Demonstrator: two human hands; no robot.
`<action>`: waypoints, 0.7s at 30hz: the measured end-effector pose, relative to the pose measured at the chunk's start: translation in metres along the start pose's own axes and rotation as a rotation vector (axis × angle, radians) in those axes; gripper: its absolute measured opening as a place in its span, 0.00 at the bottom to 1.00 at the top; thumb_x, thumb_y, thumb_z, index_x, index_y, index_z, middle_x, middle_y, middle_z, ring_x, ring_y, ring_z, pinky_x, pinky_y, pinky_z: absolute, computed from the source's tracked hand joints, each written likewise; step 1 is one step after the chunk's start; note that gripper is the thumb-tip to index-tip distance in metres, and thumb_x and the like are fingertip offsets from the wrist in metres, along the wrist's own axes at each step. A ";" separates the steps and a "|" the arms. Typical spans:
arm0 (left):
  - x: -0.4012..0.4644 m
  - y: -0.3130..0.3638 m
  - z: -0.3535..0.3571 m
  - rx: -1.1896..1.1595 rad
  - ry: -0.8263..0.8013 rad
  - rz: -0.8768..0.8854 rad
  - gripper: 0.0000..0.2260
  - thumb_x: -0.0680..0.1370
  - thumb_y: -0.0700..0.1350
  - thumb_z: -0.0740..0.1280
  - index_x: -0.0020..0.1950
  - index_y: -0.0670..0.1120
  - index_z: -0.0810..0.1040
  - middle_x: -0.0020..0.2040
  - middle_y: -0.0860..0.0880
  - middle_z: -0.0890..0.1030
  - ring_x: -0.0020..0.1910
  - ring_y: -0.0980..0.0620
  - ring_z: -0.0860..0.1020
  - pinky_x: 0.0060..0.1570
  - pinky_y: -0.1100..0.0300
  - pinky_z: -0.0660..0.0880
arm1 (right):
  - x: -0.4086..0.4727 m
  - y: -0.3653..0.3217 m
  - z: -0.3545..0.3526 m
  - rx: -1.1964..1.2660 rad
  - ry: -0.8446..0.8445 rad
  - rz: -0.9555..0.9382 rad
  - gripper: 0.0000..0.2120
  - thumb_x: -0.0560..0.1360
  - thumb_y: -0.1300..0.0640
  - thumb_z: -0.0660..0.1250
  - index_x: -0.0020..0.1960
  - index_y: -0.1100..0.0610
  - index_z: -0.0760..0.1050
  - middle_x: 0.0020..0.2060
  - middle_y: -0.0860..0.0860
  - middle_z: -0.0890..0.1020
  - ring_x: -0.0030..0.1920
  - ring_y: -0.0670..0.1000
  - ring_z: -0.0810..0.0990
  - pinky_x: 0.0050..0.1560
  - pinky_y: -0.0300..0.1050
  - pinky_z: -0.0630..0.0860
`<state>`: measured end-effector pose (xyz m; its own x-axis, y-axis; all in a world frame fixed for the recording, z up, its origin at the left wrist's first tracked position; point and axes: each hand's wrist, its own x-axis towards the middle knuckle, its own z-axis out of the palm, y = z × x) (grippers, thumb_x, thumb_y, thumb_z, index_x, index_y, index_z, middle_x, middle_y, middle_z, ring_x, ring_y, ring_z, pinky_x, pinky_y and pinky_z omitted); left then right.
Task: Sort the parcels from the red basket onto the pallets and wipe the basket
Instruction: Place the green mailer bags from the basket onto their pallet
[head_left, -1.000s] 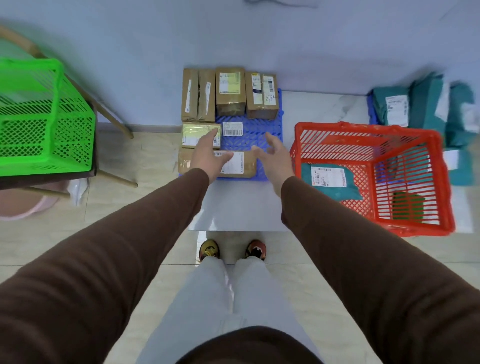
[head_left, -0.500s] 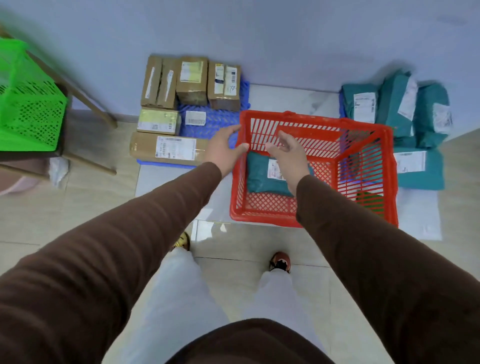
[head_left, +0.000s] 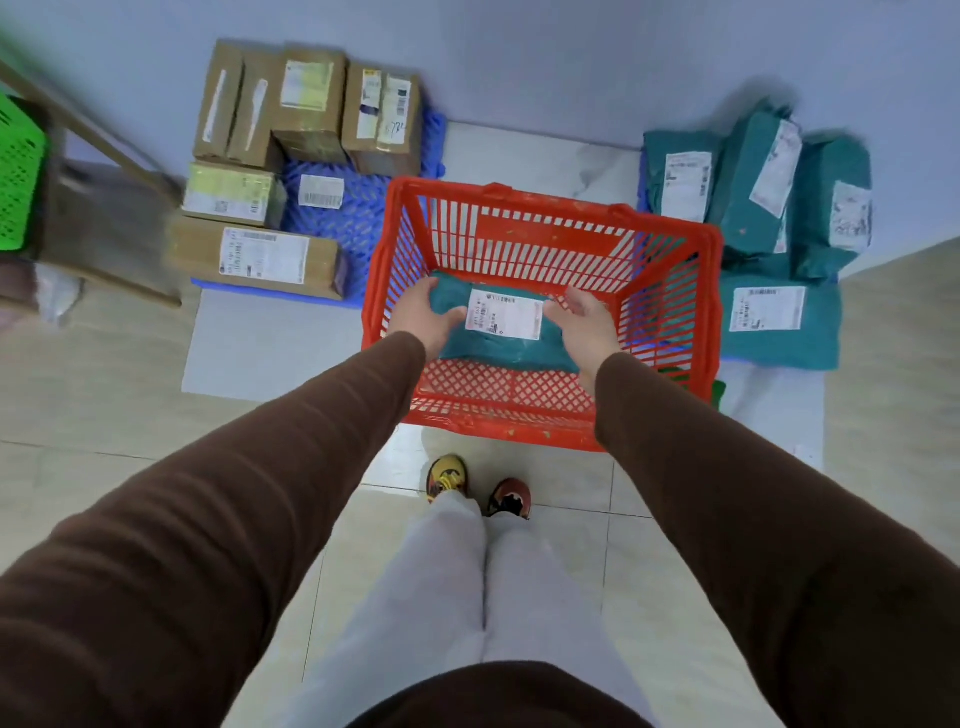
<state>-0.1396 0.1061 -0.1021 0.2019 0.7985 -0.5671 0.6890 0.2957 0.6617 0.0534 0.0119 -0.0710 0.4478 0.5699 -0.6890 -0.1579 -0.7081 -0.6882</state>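
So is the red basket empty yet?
Not empty. One teal parcel with a white label lies on the floor of the red basket, between the left hand and the right hand.

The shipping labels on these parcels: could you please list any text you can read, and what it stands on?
No text is legible.
White label on the teal plastic mailer in the red plastic basket: barcode and print, too small.
Labels on the brown cardboard boxes: blurred.
Labels on the stacked teal mailers: blurred.
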 end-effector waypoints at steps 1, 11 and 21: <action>0.011 -0.009 0.005 -0.001 -0.006 -0.021 0.34 0.70 0.58 0.71 0.73 0.46 0.71 0.69 0.46 0.77 0.66 0.45 0.77 0.68 0.48 0.73 | 0.006 0.004 -0.001 0.008 0.003 0.023 0.22 0.80 0.52 0.67 0.73 0.49 0.68 0.71 0.49 0.75 0.67 0.55 0.77 0.62 0.57 0.80; 0.052 -0.027 0.035 -0.026 0.017 -0.167 0.25 0.77 0.48 0.72 0.71 0.43 0.70 0.67 0.44 0.78 0.65 0.43 0.77 0.67 0.46 0.73 | 0.079 0.051 0.000 -0.021 -0.006 0.235 0.25 0.81 0.55 0.66 0.76 0.51 0.64 0.66 0.52 0.77 0.60 0.55 0.81 0.60 0.53 0.81; 0.103 -0.042 0.076 -0.060 0.008 -0.342 0.31 0.76 0.47 0.73 0.75 0.43 0.64 0.70 0.43 0.74 0.67 0.42 0.75 0.68 0.47 0.72 | 0.156 0.090 0.010 0.047 -0.075 0.382 0.23 0.77 0.53 0.70 0.71 0.51 0.70 0.60 0.52 0.82 0.52 0.55 0.85 0.50 0.54 0.84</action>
<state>-0.0947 0.1367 -0.2254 -0.0387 0.6519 -0.7573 0.6738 0.5767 0.4620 0.1000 0.0411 -0.2424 0.2833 0.2987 -0.9113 -0.3421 -0.8562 -0.3870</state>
